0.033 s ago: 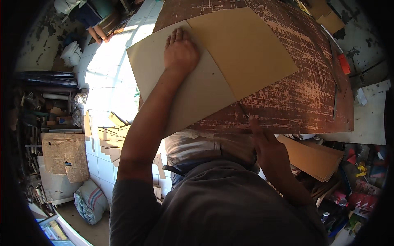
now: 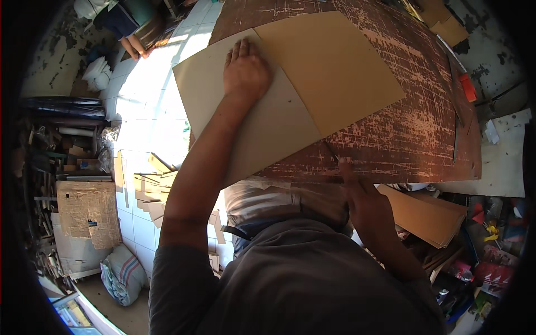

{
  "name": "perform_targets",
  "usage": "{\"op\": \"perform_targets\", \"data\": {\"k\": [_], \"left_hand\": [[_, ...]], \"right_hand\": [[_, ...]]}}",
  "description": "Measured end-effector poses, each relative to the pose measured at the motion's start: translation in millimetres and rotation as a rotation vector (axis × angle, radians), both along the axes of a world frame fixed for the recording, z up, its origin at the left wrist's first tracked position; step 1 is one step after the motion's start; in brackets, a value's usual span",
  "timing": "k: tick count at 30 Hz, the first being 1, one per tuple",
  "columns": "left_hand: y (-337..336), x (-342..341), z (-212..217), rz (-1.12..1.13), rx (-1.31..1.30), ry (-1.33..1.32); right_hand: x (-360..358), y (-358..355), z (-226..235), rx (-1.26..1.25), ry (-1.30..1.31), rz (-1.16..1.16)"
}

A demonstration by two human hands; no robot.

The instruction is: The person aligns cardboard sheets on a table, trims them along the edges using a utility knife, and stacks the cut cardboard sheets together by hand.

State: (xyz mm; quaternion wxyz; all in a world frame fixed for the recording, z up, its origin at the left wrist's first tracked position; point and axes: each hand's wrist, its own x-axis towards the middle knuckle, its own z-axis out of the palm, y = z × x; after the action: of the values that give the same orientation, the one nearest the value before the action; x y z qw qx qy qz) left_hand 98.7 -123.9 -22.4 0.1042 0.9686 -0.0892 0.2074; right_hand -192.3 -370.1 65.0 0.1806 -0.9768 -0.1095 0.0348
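A greyish board (image 2: 268, 128) lies over a tan cardboard sheet (image 2: 340, 67), its long straight edge slanting across the sheet. My left hand (image 2: 245, 72) presses down on the grey board, palm down and fingers stretched toward the far edge. Near the table's front edge, my right hand (image 2: 360, 190) is closed with the index finger extended along a thin dark knife (image 2: 331, 149). The knife's tip is just off the near corner, where the edges of board and sheet meet. Its handle is hidden in my hand.
The brown tabletop (image 2: 413, 139) is worn and heavily scored. Cardboard offcuts (image 2: 153, 190) lie on the tiled floor at left; more cardboard (image 2: 427, 215) is stacked below right. A person (image 2: 125, 33) stands far left. An orange object (image 2: 468, 87) sits at the table's right side.
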Motion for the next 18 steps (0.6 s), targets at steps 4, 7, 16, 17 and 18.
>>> {"op": "perform_targets", "data": {"k": [4, 7, 16, 17, 18], "left_hand": [[0.8, -1.8, 0.4, 0.015, 0.022, 0.005], [2.6, -4.3, -0.1, 0.024, 0.035, 0.014], [3.0, -5.8, 3.1, -0.003, -0.002, 0.007], [3.3, -6.8, 3.3, -0.006, -0.009, 0.002], [1.9, -7.4, 5.0, -0.006, -0.01, -0.003]], "right_hand": [[7.0, -10.1, 0.6, 0.102, -0.043, 0.027], [23.6, -15.8, 16.9, 0.281, -0.062, 0.003], [165.1, 24.5, 12.4, 0.487, -0.205, 0.005], [186.0, 33.7, 8.7, 0.463, -0.212, 0.022], [206.3, 41.5, 5.7, 0.437, -0.22, 0.035]]}}
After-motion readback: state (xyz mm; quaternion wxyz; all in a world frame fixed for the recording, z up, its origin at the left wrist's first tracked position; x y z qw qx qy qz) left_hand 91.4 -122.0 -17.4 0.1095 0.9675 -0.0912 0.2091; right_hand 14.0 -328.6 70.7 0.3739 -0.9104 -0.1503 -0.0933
